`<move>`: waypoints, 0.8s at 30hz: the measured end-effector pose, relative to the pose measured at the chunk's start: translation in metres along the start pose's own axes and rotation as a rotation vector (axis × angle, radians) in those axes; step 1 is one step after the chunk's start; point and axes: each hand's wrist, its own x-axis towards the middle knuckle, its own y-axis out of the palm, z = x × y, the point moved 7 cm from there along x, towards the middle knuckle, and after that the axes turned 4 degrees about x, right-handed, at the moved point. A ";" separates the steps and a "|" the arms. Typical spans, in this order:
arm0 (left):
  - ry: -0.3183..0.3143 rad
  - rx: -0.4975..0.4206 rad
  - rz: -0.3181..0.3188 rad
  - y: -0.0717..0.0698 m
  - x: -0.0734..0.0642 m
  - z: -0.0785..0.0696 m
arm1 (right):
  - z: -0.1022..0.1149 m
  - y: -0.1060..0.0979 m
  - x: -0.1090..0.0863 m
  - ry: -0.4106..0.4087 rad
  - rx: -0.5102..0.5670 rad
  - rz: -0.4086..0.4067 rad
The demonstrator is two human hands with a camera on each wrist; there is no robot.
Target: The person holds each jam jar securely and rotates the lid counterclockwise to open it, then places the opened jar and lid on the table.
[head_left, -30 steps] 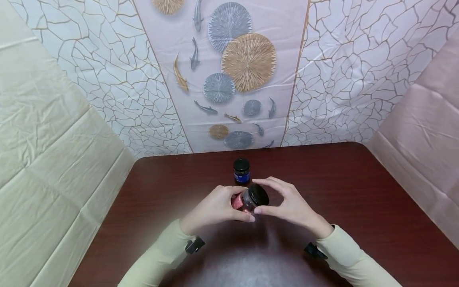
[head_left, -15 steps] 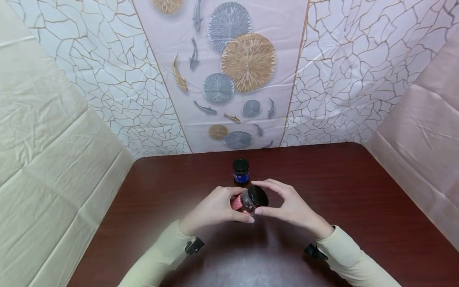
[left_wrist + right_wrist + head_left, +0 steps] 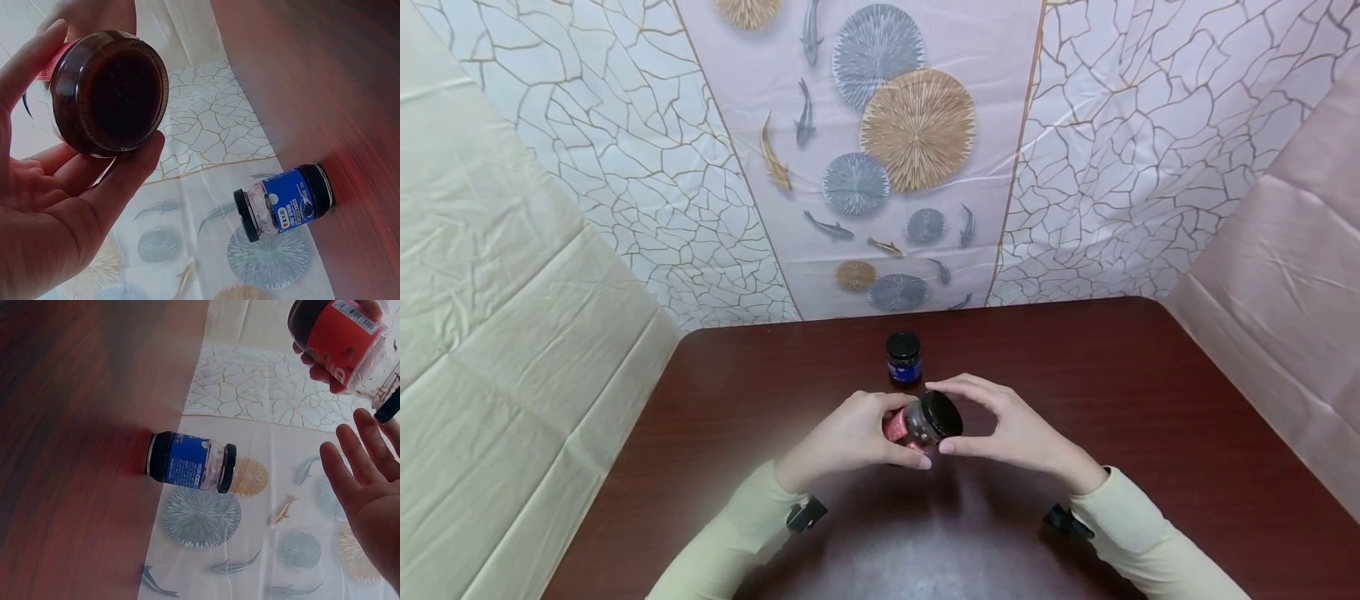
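Note:
My left hand (image 3: 846, 437) grips a glass jar (image 3: 917, 425) with a red label and dark contents, holding it tilted above the table. Its black lid (image 3: 943, 412) points to the right. Thumb and index finger of my right hand (image 3: 1018, 429) span the lid's rim. In the right wrist view the other fingers (image 3: 350, 450) stretch out fairly straight; the thumb is out of sight there. The left wrist view shows the dark bottom of the held jar (image 3: 122, 94). Behind the hands stands a second jar (image 3: 904, 371), upright, with a blue label and black lid.
A dark reddish-brown table (image 3: 1075, 358) lies under the hands. Patterned cloth (image 3: 917, 167) hangs at its far edge, and pale cloth walls (image 3: 512, 375) border the left and right sides.
My right hand has shifted slightly to the right and its thumb a little down, while the lid turns slightly toward the front. The left hand and the blue-labelled jar stay almost still.

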 end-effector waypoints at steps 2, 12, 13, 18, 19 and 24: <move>0.000 -0.001 0.001 0.000 0.000 0.000 | 0.000 -0.001 0.000 0.015 -0.005 0.021; 0.011 0.012 0.016 0.004 0.000 0.000 | 0.006 -0.003 0.000 -0.025 -0.079 0.080; 0.012 0.008 0.017 0.004 -0.001 0.000 | 0.007 -0.004 0.000 -0.031 -0.081 0.081; 0.013 -0.004 0.025 0.006 -0.002 0.000 | 0.008 -0.004 0.001 -0.015 -0.062 0.100; 0.014 -0.006 0.026 0.006 -0.002 0.000 | 0.008 -0.004 0.001 -0.010 -0.057 0.106; 0.024 -0.010 0.028 0.008 -0.003 0.001 | 0.010 -0.003 0.001 -0.007 -0.069 0.138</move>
